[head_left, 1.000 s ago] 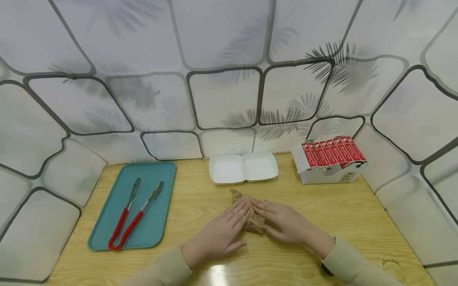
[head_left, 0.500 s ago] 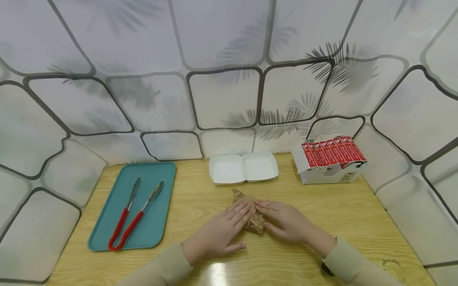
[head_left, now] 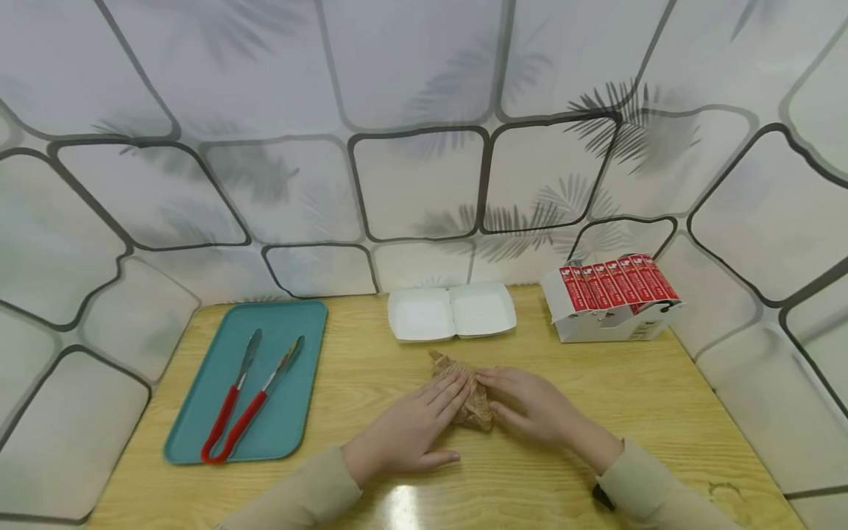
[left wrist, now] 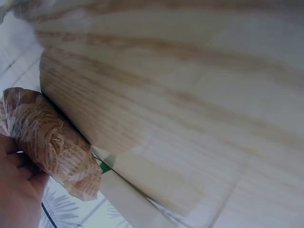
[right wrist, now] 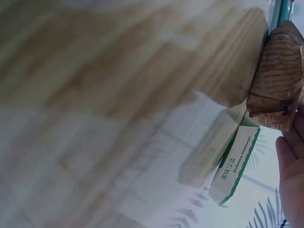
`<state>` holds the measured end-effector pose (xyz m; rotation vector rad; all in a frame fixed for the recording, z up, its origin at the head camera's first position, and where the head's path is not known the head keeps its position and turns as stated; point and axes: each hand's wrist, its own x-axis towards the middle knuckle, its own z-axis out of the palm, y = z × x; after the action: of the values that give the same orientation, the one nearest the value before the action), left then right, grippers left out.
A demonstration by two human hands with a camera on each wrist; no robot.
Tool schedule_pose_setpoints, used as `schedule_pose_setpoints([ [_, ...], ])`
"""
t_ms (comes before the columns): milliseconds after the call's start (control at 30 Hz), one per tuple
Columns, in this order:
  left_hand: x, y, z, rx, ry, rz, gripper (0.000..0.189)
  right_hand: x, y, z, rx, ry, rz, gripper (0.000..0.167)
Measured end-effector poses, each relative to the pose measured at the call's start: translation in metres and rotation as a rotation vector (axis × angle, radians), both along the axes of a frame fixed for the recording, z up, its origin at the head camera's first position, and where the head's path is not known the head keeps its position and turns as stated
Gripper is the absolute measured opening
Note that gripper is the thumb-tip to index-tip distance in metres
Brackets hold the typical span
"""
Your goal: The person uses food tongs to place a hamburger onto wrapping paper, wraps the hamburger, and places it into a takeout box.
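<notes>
A packet wrapped in crinkled brown printed paper (head_left: pixel 475 414) lies on the wooden table in front of the person. My left hand (head_left: pixel 412 433) rests over its left side, fingers straight and thumb held out to the side. Against the packet's right side, my right hand (head_left: pixel 533 406) touches the paper with extended fingertips, its thumb apart from the fingers. In the left wrist view the wrapped packet (left wrist: pixel 57 147) shows a rounded shape with folded ends. The right wrist view shows the paper packet (right wrist: pixel 278 66) close to the fingers. What the paper wraps is hidden.
Behind the packet stands an unfolded white hamburger box (head_left: pixel 424 316), its printed side (right wrist: pixel 237 161) facing away from the person. At the left, red-handled tongs (head_left: pixel 241 423) lie on a teal tray (head_left: pixel 291 434). A white carton (head_left: pixel 599 329) of several red packs (head_left: pixel 616 283) stands at back right.
Both hands and the packet have shifted very slightly to the right. The right thumb has moved up a little along the packet's side. Everything else stays put.
</notes>
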<state>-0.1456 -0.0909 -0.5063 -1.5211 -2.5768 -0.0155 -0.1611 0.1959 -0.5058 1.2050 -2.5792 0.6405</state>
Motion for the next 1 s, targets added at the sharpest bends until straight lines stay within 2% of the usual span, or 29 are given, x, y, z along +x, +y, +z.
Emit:
schedule_pose_setpoints([
  [200, 0.001, 0.006, 0.000, -0.027, 0.016, 0.026, 0.097, -0.007, 0.004, 0.003, -0.098, 0.045, -0.080, 0.044],
  [400, 0.003, 0.009, 0.001, -0.028, -0.011, 0.047, 0.099, -0.019, 0.013, 0.010, -0.155, 0.064, -0.212, 0.041],
  [500, 0.004, 0.010, 0.001, -0.030, -0.013, 0.051, 0.099, -0.027, 0.019, 0.017, -0.190, 0.093, -0.262, 0.039],
  [733, 0.005, 0.013, 0.002, -0.042, -0.010, 0.063, 0.099, -0.051, 0.032, 0.035, -0.270, 0.153, -0.323, 0.032],
  [1000, 0.005, 0.015, 0.002, -0.048, -0.029, 0.073, 0.098, -0.078, 0.045, 0.051, -0.347, 0.230, -0.455, 0.024],
])
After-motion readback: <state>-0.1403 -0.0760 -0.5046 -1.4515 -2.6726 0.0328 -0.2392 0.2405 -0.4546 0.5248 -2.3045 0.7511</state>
